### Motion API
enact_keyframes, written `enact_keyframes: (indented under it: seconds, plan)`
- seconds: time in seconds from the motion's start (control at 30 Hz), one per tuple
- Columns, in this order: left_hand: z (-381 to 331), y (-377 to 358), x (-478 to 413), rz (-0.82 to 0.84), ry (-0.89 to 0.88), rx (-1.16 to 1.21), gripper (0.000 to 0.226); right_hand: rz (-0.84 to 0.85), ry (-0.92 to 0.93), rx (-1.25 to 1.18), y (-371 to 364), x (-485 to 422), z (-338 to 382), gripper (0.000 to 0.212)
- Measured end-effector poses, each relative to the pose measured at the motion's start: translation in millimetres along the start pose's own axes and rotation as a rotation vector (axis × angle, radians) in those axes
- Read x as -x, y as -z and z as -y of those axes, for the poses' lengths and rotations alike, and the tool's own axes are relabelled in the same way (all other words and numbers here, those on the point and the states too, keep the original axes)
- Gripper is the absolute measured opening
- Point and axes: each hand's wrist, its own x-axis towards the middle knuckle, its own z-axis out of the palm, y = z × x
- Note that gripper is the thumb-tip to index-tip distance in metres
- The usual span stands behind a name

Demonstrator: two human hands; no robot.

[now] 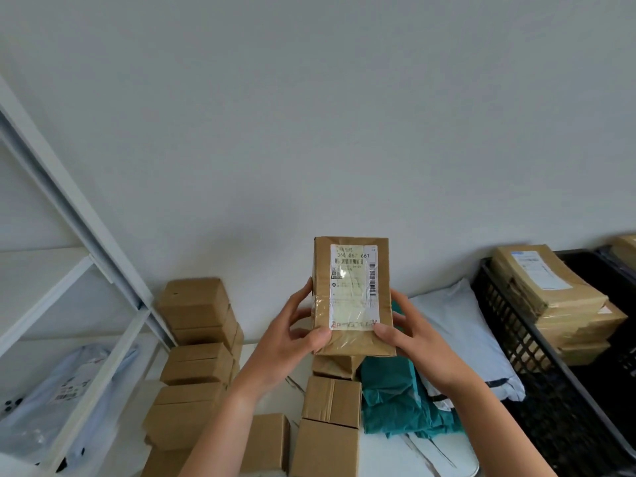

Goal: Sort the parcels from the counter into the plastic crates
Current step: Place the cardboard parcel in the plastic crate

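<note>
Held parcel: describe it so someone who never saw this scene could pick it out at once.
Left of the black crate, above the cardboard boxes on the counter, the left hand and right hand grip one brown paper-wrapped parcel upright. Unlike the boxes below, it shows a white barcode label on its front.

Brown parcel; black crate; teal mailers.

Parcel: brown kraft paper, creased, matt. Label: white paper under glossy clear tape. Boxes: matt brown cardboard. Teal mailer: crinkled plastic film. White mailer: smooth plastic, faint sheen. Crate: black matt plastic lattice. Shelf: smooth white frame, material unclear.
</note>
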Motion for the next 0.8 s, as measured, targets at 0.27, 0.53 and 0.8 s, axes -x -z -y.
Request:
enact_keyframes:
  seconds: [0.27,0.53,0.8]
  plan:
    - [-42.7,7.0,14.2,-0.033,-0.203,-0.013,0.097,0.004,0.243,0.068,8.9,21.2,47.7,0.092]
    - [-53.9,6.4,19.0,-0.024,-0.263,-0.027,0.1,0.037,0.326,0.113,14.6,27.4,62.7,0.093]
    - [-27.9,-4.5,3.5,-0.01,-0.136,-0.012,0.091,0.055,0.147,0.023,18.1,8.3,34.9,0.091]
